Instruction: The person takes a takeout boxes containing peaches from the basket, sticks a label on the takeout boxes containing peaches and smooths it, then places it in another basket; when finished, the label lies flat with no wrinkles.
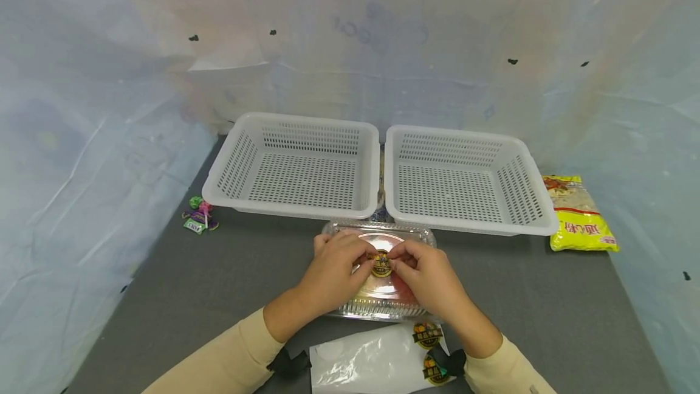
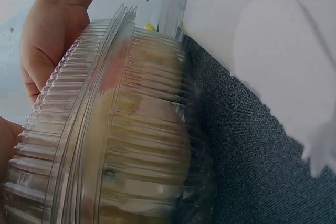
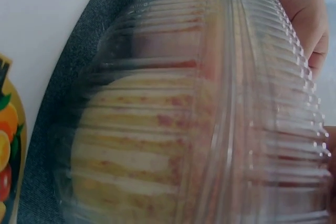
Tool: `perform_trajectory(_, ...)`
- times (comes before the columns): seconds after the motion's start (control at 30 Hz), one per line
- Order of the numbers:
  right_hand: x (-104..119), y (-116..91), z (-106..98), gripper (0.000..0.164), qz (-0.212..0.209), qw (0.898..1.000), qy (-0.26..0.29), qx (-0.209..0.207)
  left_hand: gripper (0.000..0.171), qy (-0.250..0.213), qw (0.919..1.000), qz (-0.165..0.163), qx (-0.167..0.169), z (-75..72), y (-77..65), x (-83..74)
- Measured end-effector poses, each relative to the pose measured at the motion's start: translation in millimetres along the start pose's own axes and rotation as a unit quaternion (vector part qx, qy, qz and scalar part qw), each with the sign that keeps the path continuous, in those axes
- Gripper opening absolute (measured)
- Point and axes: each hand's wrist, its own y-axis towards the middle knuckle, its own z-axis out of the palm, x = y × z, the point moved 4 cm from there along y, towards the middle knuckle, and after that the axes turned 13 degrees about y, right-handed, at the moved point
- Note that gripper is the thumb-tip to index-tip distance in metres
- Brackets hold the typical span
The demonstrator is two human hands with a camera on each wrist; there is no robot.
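Note:
A clear plastic clamshell box (image 1: 383, 307) with yellow and reddish fruit-like pieces (image 3: 131, 145) inside lies with its lid closed on the grey table. Over the middle of the lid is a round black-and-gold sticker (image 1: 381, 265). My left hand (image 1: 335, 272) pinches its left edge between thumb and index finger; my right hand (image 1: 429, 275) does the same at the right edge. Whether the sticker touches the lid cannot be told. In front of the box lies a white sticker sheet (image 1: 366, 360) with fruit-printed stickers (image 1: 428, 334) on its right side. The wrist views hide the fingertips behind the box.
Two white perforated baskets (image 1: 292, 208) (image 1: 470, 224) stand side by side behind the box, close to it. Several wrapped candies (image 1: 199, 217) lie at the left table edge. A yellow food packet (image 1: 581, 217) lies at the right edge. Plastic sheeting (image 1: 350, 35) hangs around the table.

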Motion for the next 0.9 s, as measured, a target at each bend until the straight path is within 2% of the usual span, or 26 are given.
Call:
perform_trajectory(0.27, 1, -1, -1, 0.010, -0.006, 1.000, 0.003, 0.004, 0.011, 0.013, 0.9998, 0.007, -0.014, 0.3, -0.6, 0.1)
perform_trajectory(0.53, -1, 0, 0, 0.007, -0.004, 1.000, -0.003, 0.011, 0.013, 0.026, 0.9996, 0.007, -0.002, 2.0, -1.3, 0.4)
perform_trajectory(0.67, 0, -1, 2, 0.011, -0.031, 0.999, -0.033, 0.014, 0.012, 0.043, 0.9990, 0.015, -0.003, 2.6, -1.9, 0.4)
perform_trajectory(0.77, 3, -4, 4, 0.013, -0.054, 0.995, -0.077, 0.015, 0.010, 0.054, 0.9982, 0.025, -0.006, 1.9, -2.9, 0.5)
perform_trajectory(0.9, 8, -10, 3, 0.013, -0.072, 0.989, -0.125, 0.011, 0.010, 0.055, 0.9970, 0.053, -0.004, -0.3, -4.5, 0.9)
